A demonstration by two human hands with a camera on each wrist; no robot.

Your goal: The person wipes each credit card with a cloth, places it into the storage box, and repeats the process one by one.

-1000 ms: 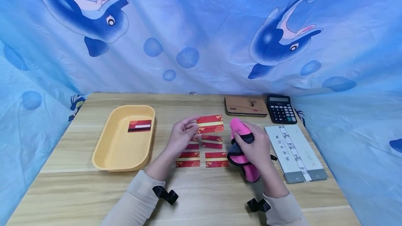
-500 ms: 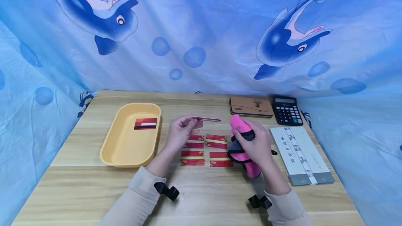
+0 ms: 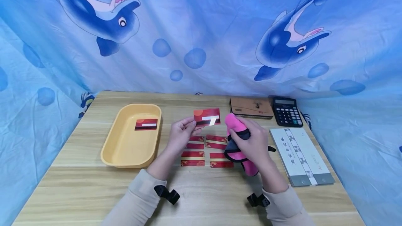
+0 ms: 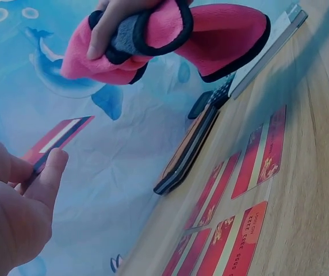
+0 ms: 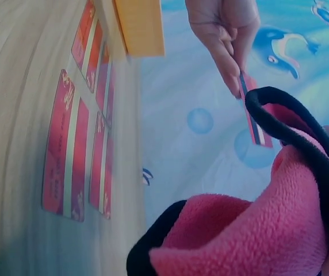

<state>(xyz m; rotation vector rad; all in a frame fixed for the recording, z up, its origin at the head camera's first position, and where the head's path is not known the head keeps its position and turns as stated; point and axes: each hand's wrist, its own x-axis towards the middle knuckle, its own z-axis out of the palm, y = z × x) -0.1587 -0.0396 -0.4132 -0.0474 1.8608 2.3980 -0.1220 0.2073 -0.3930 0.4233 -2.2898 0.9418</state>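
Between thumb and fingers, my left hand (image 3: 181,135) pinches a red bank card (image 3: 207,117) by its left edge, above the table. Its back, with a dark stripe and a white strip, faces the head camera. My right hand (image 3: 253,142) grips a bunched pink and grey cloth (image 3: 237,138) with black edging, just right of the raised card and apart from it. Below the hands, several red cards with a pale yellow band, such as the front-left card (image 3: 192,163), lie in two rows; the cloth partly covers the right ones in the head view.
A yellow tray (image 3: 110,149) on the left holds one red card (image 3: 146,124), back side up. A brown wallet (image 3: 251,107) and a black calculator (image 3: 287,111) stand at the back right. Nearer on the right lies a pale notebook (image 3: 301,157). A dolphin-print curtain (image 3: 226,37) hangs behind the table.
My left hand has turned the card over: its banded front showed first, then its thin edge, now its striped back. The right hand with the cloth has shifted slightly left toward the card.
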